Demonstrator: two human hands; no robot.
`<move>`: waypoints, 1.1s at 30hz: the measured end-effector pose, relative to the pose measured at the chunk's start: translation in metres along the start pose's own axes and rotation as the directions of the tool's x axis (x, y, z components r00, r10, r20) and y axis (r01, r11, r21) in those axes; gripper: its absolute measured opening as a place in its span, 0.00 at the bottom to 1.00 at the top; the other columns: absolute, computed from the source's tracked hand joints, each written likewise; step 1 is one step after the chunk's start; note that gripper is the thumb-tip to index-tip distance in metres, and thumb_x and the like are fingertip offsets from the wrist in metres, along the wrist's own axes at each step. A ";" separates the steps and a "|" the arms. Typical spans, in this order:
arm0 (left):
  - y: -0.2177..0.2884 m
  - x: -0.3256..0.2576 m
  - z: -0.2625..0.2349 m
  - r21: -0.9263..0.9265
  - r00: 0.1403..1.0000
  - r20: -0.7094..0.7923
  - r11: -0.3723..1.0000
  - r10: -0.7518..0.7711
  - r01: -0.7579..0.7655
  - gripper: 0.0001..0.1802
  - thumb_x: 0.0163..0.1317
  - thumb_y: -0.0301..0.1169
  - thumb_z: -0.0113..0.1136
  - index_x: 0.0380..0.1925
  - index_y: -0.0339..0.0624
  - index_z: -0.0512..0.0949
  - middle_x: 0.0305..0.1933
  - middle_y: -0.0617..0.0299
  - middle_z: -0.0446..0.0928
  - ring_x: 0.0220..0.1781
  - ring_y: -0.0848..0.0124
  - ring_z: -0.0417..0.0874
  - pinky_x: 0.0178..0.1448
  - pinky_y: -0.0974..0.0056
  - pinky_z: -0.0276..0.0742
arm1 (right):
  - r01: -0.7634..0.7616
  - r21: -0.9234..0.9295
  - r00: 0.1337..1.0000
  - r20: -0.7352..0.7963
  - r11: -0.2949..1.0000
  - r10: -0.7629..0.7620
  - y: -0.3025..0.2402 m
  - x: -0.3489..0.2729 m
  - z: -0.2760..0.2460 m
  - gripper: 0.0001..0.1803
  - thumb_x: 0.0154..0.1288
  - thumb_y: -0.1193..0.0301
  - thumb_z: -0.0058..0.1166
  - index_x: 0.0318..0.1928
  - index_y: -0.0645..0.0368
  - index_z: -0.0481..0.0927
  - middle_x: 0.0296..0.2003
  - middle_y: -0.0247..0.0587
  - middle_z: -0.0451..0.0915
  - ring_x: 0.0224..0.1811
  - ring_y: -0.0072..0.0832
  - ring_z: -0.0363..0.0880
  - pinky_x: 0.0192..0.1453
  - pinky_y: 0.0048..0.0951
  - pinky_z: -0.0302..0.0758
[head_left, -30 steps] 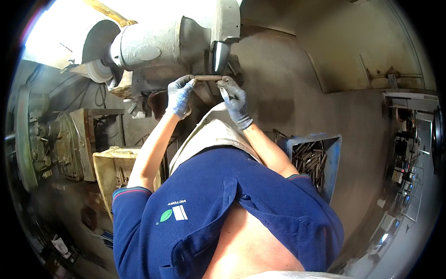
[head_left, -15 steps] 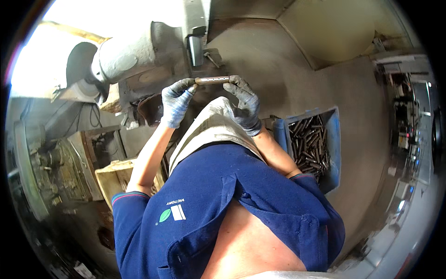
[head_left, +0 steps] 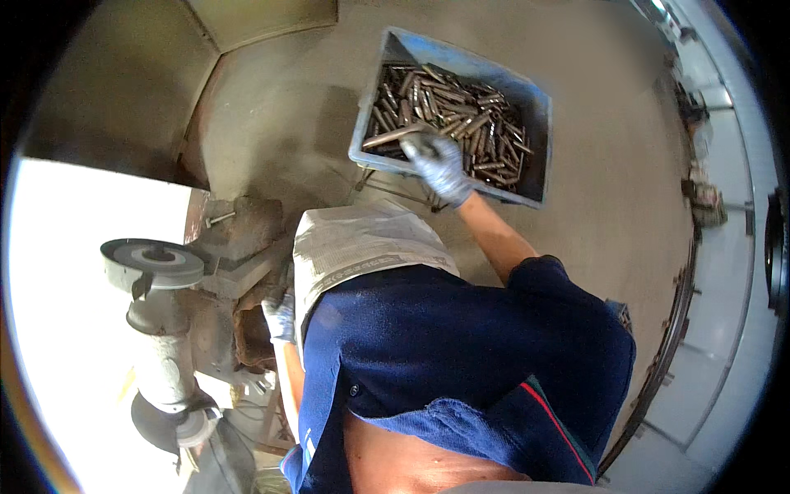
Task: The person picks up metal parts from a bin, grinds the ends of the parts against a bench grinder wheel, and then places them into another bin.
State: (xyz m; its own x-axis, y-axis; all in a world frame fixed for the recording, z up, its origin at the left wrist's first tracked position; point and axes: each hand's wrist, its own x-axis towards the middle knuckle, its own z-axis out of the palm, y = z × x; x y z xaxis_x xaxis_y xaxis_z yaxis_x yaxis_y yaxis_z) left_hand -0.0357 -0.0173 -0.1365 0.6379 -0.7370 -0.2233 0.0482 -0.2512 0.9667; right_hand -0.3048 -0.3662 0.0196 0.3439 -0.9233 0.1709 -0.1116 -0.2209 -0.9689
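My right hand [head_left: 438, 163], in a grey-and-white work glove, is over the near edge of a blue plastic crate [head_left: 536, 156]. Its fingers are closed on one end of a slim metal tube [head_left: 392, 137], which points left above the crate's contents. Many similar dark metal tubes [head_left: 473, 107] lie jumbled inside the crate. My left hand [head_left: 280, 314], gloved the same way, hangs low at the left of my covered lap, beside a dark rusty holder. Its fingers are dim and partly hidden, so I cannot make out their pose.
A bench grinder [head_left: 160, 346] with two round wheels stands at the left, close to my left arm. Behind it rises a metal panel [head_left: 115, 99]. A pale cloth [head_left: 362, 247] covers my lap. Shelving with small items [head_left: 704, 202] runs along the right side.
My view has swung right, toward the crate. My hands, which both held a tube with a row of holes, have parted; the right moved to the crate, the left dropped beside my lap.
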 end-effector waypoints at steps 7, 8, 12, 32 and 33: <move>-0.030 -0.006 -0.004 -0.205 0.975 0.032 0.953 -0.220 0.222 0.11 0.59 0.25 0.56 0.43 0.37 0.73 0.47 0.56 0.75 0.47 0.69 0.75 0.54 0.64 0.71 | -0.368 -0.327 0.871 -0.448 0.871 0.200 0.055 -0.012 -0.161 0.15 0.56 0.60 0.62 0.36 0.59 0.83 0.29 0.40 0.83 0.32 0.28 0.81 0.41 0.26 0.76; -0.029 -0.008 -0.004 -0.202 0.973 0.023 0.952 -0.230 0.230 0.12 0.58 0.24 0.57 0.43 0.37 0.73 0.46 0.57 0.75 0.47 0.69 0.74 0.54 0.64 0.71 | -0.516 -0.572 0.843 -0.471 0.638 0.260 0.048 -0.007 -0.171 0.18 0.55 0.57 0.62 0.37 0.59 0.83 0.30 0.43 0.83 0.33 0.32 0.82 0.41 0.29 0.76; -0.027 -0.009 -0.005 -0.207 0.967 -0.005 0.946 -0.255 0.248 0.13 0.55 0.22 0.59 0.42 0.38 0.72 0.44 0.58 0.75 0.45 0.70 0.74 0.53 0.65 0.71 | -0.279 -0.832 0.952 -0.306 0.479 0.023 0.051 0.011 -0.151 0.20 0.52 0.53 0.60 0.33 0.58 0.83 0.29 0.48 0.82 0.34 0.40 0.81 0.42 0.35 0.76; 0.044 -0.303 -0.062 -0.112 0.205 -0.964 0.955 -0.172 0.275 0.18 0.61 0.38 0.57 0.41 0.31 0.78 0.34 0.56 0.81 0.35 0.69 0.81 0.42 0.65 0.76 | 0.285 0.140 0.138 0.973 0.948 -0.185 -0.024 -0.065 0.225 0.11 0.52 0.76 0.49 0.36 0.66 0.80 0.34 0.45 0.81 0.39 0.33 0.78 0.48 0.31 0.73; 0.041 -0.330 -0.071 -0.248 0.194 -0.943 0.959 -0.271 0.136 0.20 0.60 0.39 0.58 0.42 0.31 0.78 0.34 0.55 0.81 0.36 0.69 0.81 0.43 0.65 0.77 | 0.211 0.064 0.139 0.986 0.976 -0.094 -0.022 -0.066 0.228 0.13 0.54 0.76 0.50 0.40 0.67 0.80 0.38 0.44 0.81 0.41 0.31 0.78 0.51 0.30 0.73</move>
State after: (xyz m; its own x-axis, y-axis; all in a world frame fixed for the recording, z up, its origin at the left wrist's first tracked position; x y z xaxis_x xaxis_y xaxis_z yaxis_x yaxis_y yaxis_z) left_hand -0.1899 0.2598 -0.0141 0.8354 0.5164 -0.1880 0.3235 -0.1855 0.9279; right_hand -0.1124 -0.2293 -0.0113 0.9774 0.2022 -0.0613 0.0229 -0.3898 -0.9206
